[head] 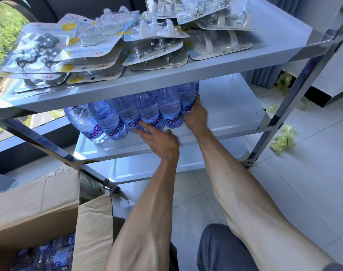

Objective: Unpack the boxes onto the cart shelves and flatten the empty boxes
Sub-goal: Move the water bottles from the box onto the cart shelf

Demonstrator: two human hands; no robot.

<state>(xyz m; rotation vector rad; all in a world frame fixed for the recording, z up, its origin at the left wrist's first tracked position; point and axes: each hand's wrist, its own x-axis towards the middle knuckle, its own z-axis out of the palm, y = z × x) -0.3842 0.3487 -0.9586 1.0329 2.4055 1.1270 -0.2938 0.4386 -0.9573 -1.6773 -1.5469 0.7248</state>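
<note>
The right hand's [195, 114] fingers [188, 110] curl round the rightmost clear plastic water bottle with a purple label [186, 98]; their tips are hidden behind it. At seven o'clock from it, the left hand's [159, 141] fingers [145, 127] lie straight and spread, touching the labels of the middle bottles, holding nothing. The row of ribbed, see-through bottles [127, 114] stands on the smooth white middle shelf of the steel cart [225, 106]; their caps are hidden by the top shelf [245, 55]. That shelf carries stacked blister packs of hooks on card backing [92, 45], blurred. At seven o'clock, cut off by the frame, an open brown cardboard box [39, 208] holds more bottles [55, 253]. Crumpled greenish scraps [283, 138] lie on the pale tiled floor [303, 182].
</note>
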